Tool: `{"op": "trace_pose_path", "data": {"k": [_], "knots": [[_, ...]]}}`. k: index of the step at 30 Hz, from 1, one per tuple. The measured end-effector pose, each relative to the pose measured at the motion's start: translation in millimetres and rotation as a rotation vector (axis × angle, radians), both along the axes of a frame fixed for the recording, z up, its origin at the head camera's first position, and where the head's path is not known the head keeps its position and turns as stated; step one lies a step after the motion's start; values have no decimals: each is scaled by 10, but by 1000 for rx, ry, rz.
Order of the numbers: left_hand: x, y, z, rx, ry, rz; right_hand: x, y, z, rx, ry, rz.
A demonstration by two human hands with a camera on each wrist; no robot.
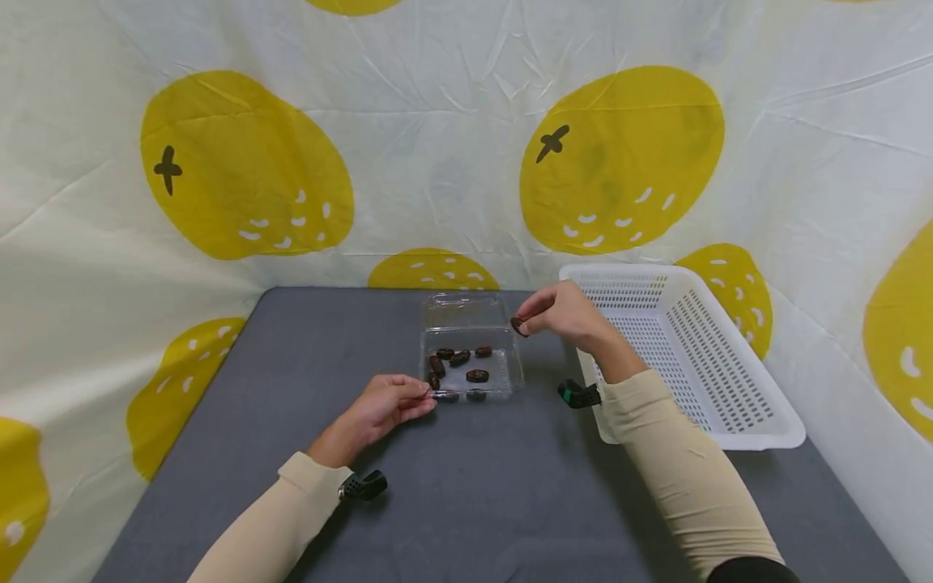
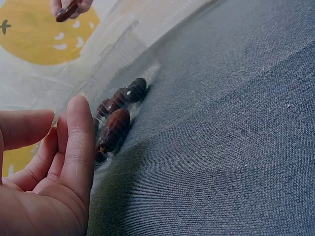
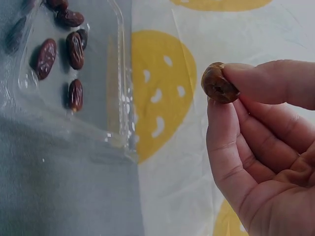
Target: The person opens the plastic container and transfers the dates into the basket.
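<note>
In the head view, the right hand (image 1: 564, 314) is grasping a brown date (image 1: 519, 325) between thumb and forefinger, the fruit jutting from the fingertips at the hand's 9 o'clock and about 2 o'clock from the left hand (image 1: 384, 405). The left hand is pinching the rim of a clear container (image 1: 499, 372) at its near-left corner, the container lying at the left hand's 2 o'clock and the right hand's 8 o'clock. The right hand is hanging raised above the table (image 1: 496, 486), its forearm reaching in from 5 o'clock; the left forearm is extending low from about 7 o'clock. Several dark dates (image 1: 477, 376) are lying loose inside the container, whose transparent lid (image 1: 466, 312) is standing open at 12 o'clock. A white perforated basket (image 1: 678, 356) is resting at the right hand's 4 o'clock, partly behind that forearm. Beyond, a pale curtain (image 1: 437, 162) is showing printed yellow fruit.
</note>
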State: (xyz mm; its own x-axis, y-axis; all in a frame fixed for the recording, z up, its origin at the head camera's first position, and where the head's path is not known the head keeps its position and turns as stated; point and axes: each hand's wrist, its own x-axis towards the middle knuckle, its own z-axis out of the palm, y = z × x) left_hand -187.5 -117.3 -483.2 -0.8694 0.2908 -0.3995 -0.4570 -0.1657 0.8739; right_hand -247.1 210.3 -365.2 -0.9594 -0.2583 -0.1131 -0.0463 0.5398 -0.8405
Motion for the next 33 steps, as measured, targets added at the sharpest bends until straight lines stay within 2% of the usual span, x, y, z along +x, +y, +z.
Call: {"op": "trace_pose_path", "data": {"k": [12, 23, 33], "knots": [[-2, 7, -14, 23, 11, -18, 4, 303, 49, 4, -1, -45], [-3, -1, -5, 34, 7, -21, -40, 572, 19, -9, 7, -79], [-3, -3, 16, 10, -10, -19, -90, 834, 2, -48, -3, -112]]}}
